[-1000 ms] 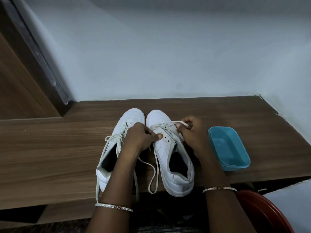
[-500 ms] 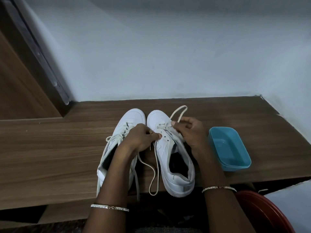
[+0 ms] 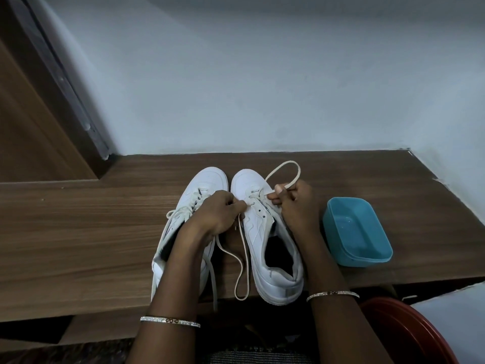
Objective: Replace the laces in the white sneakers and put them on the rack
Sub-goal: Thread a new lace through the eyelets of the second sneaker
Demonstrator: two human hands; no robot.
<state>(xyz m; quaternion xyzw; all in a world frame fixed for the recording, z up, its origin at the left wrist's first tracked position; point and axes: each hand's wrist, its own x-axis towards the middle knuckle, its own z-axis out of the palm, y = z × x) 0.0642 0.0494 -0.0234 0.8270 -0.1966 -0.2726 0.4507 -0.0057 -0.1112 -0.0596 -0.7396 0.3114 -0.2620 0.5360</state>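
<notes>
Two white sneakers stand side by side on a wooden surface (image 3: 78, 232), toes toward the wall. The left sneaker (image 3: 207, 182) has its lace loose and partly hidden under my left arm. On the right sneaker (image 3: 262, 232), a white lace (image 3: 286, 166) runs through the lower eyelets. My right hand (image 3: 296, 206) pinches that lace, and a loop of it arcs up past the toe. My left hand (image 3: 217, 214) rests between the shoes and grips the lace's other end, which hangs down in a long loop over the front edge.
A blue plastic tub (image 3: 359, 232) sits right of the right sneaker, close to my right wrist. A red round object (image 3: 409, 334) lies below the surface at the lower right. A pale wall runs behind, a wooden door frame (image 3: 39, 127) at left.
My right hand has drawn the lace out of the right sneaker, so the loop above the toe has grown taller. My left hand has stayed in place.
</notes>
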